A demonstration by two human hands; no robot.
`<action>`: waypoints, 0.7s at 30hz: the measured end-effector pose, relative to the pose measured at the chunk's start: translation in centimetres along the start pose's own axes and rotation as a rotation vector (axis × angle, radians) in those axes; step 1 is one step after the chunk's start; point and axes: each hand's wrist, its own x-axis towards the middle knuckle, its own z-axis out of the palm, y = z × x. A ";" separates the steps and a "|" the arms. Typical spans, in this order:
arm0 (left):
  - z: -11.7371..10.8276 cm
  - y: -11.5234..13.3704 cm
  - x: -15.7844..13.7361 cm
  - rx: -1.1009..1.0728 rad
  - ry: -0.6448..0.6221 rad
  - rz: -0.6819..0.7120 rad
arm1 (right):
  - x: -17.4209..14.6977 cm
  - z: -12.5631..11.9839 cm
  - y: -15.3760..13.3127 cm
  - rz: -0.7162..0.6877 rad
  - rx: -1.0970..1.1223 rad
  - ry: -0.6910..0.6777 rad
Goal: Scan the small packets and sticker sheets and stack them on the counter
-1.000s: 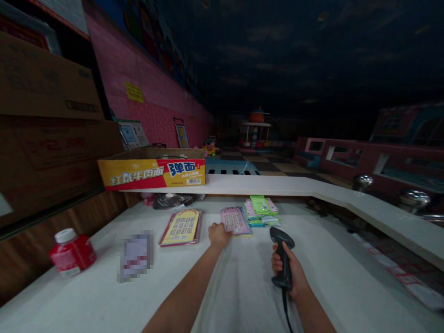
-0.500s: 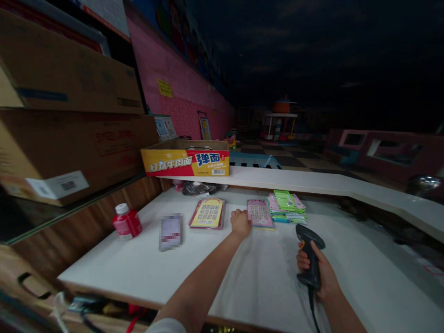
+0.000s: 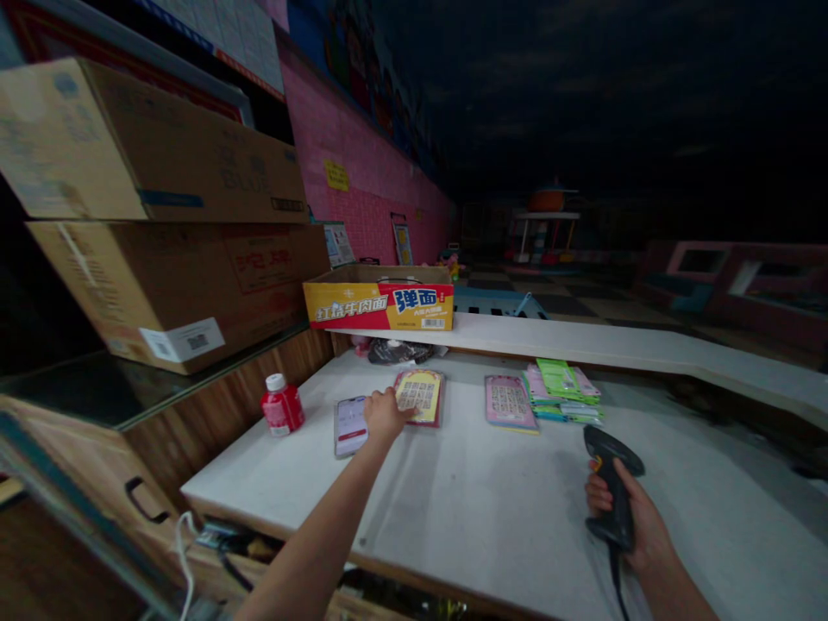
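Far left of the left grip: two stacked brown cardboard boxes (image 3: 213,276), contents hidden. Nearer, still left of it: squat red plastic bottle (image 3: 282,409), white cap on, upright on the white surface (image 3: 485,509); can't tell fill level. Flat rectangular phone (image 3: 350,435), pale lit screen, just left of the grip. Beyond the grip: open-topped yellow-and-red cardboard carton (image 3: 381,308) on the white ledge (image 3: 582,343); front wall hides most of the inside. Left grip (image 3: 384,416): fingers curled at near-left edge of flat yellow-faced grid-printed pack (image 3: 422,394); can't tell if pinched. Between grips: flat pink-faced grid-printed pack (image 3: 510,402), then green-and-pink packet pile (image 3: 564,395). Right grip (image 3: 640,522): wrapped around handle of black plastic barcode scanner (image 3: 617,516).
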 end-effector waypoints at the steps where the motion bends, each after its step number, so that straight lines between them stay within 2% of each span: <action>1: -0.1 -0.5 0.0 0.002 -0.028 -0.009 | 0.0 0.0 0.0 0.000 -0.004 0.000; 13: -0.7 -1.7 0.7 -0.076 -0.093 -0.075 | 0.0 -0.2 0.0 -0.029 -0.045 -0.022; 18: -1.1 -2.2 0.9 0.010 -0.102 -0.098 | -0.1 -0.1 -0.1 -0.002 -0.038 -0.022; 21: -1.3 -2.5 1.1 -0.033 -0.138 -0.104 | 0.0 -0.1 -0.2 0.002 -0.029 -0.029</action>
